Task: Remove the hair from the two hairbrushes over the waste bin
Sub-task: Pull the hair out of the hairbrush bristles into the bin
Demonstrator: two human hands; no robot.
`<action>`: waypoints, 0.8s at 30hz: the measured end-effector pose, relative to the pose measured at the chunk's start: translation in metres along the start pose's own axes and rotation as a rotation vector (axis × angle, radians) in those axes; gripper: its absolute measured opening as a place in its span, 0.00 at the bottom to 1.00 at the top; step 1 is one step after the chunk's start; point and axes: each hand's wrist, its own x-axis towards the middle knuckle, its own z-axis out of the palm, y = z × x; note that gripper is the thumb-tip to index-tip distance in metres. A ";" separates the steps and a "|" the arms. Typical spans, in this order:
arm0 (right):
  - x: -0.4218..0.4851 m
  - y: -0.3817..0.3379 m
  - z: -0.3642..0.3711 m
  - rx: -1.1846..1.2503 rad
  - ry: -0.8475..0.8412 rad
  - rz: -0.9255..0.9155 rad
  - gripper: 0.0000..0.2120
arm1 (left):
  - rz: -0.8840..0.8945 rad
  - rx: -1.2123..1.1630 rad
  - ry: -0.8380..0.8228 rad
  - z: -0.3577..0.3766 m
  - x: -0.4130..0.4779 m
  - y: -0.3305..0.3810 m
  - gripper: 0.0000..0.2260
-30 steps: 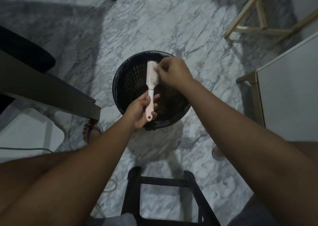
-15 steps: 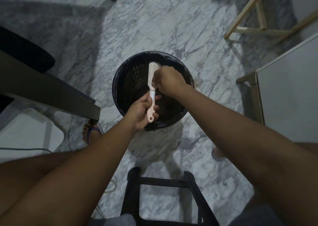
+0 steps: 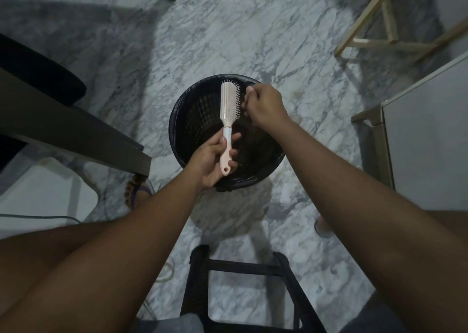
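A pale pink and white hairbrush (image 3: pixel 228 109) is held upright over the black mesh waste bin (image 3: pixel 192 119), bristles facing right. My left hand (image 3: pixel 211 159) grips its handle at the bin's near rim. My right hand (image 3: pixel 264 105) hovers just right of the bristles with fingers pinched together; a thin dark wisp of hair seems to hang from them, though it is too dim to be sure. Only one brush is in view.
A dark table corner (image 3: pixel 126 152) juts in at the left beside a black chair seat (image 3: pixel 38 79). A black stool frame (image 3: pixel 243 282) stands between my knees. A pale cabinet (image 3: pixel 425 140) is on the right and a wooden rack (image 3: pixel 374 33) at the back right.
My right hand slid down the bristles, then pulled away to the right of the brush head. The brush tilted slightly, and my left hand kept its grip.
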 end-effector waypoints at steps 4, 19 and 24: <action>0.000 0.003 0.000 -0.150 0.079 -0.032 0.24 | 0.005 -0.015 0.004 -0.001 -0.001 0.001 0.19; -0.017 0.043 -0.011 -0.675 -0.267 0.323 0.14 | 0.033 -0.200 -0.045 -0.012 -0.004 0.005 0.26; -0.012 0.032 -0.004 -0.123 -0.264 0.202 0.17 | 0.011 -0.105 -0.037 -0.008 -0.004 0.006 0.20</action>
